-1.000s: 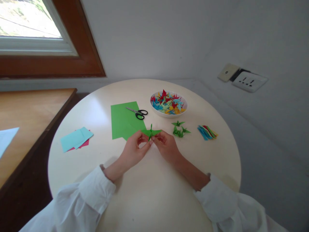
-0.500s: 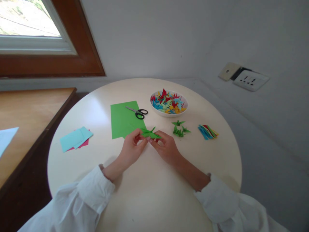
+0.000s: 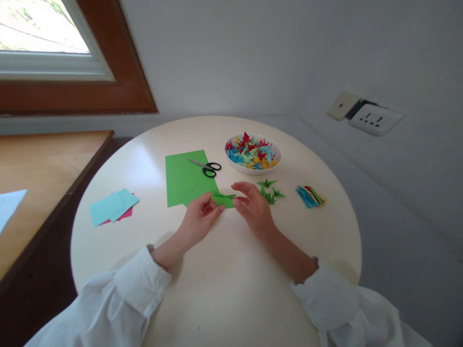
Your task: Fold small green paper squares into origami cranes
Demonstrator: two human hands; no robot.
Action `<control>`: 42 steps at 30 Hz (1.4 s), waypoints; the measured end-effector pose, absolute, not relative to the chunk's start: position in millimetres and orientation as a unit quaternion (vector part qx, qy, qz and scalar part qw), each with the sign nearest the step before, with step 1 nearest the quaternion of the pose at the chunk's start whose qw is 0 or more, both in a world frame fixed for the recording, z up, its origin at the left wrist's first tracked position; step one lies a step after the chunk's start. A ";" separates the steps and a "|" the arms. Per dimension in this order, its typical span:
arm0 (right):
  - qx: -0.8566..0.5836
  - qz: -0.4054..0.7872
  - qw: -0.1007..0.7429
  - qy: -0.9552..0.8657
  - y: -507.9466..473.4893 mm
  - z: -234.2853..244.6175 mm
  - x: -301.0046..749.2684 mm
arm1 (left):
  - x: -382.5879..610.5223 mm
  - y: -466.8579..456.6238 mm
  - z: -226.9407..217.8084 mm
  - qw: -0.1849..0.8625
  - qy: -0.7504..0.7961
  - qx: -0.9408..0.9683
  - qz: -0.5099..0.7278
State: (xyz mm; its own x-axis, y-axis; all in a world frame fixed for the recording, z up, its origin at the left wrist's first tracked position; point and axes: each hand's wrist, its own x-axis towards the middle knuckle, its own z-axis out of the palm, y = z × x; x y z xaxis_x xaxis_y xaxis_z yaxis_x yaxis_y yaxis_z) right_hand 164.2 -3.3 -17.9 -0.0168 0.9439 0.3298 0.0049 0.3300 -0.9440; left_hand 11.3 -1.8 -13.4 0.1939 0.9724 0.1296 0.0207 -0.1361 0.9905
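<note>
Left hand (image 3: 200, 217) had the fold (image 3: 222, 198), pinched between thumb and fingertips at its left end, low over the middle of the bench (image 3: 224, 279). The right hand (image 3: 253, 207) was released, fingers loosely spread, thumb just beside the fold's right tip; whether it touched, I could not tell. The fold lay over the near right corner of the green sheet (image 3: 181, 176), green on green, so its outline was hard to read.

By the look of it, this was a featherweight piece: thin paper, stiff only along the creases, soft and easily crushed at the narrow points. A light pinch on the thick, layered body seemed the safe place to hold, not the slender tips.

Scissors (image 3: 206, 167) rested on the sheet's far right corner. Toward the far edge sat a bowl (image 3: 250, 171) heaped with coloured cranes. Small green cranes (image 3: 269, 193) and a bundle of strips (image 3: 310, 196) lay toward the right edge, and blue squares (image 3: 112, 206) lay near the left edge.
</note>
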 end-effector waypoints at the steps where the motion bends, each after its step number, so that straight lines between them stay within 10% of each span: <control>1: -0.409 0.416 0.554 -0.594 -3.6 -18.4 164.0 | 11.3 -1.9 -13.6 0.506 0.420 0.588 0.471; 42: -0.459 0.462 0.540 -0.534 -1.0 -19.6 160.4 | 9.7 -3.3 -2.9 0.486 0.487 0.504 0.522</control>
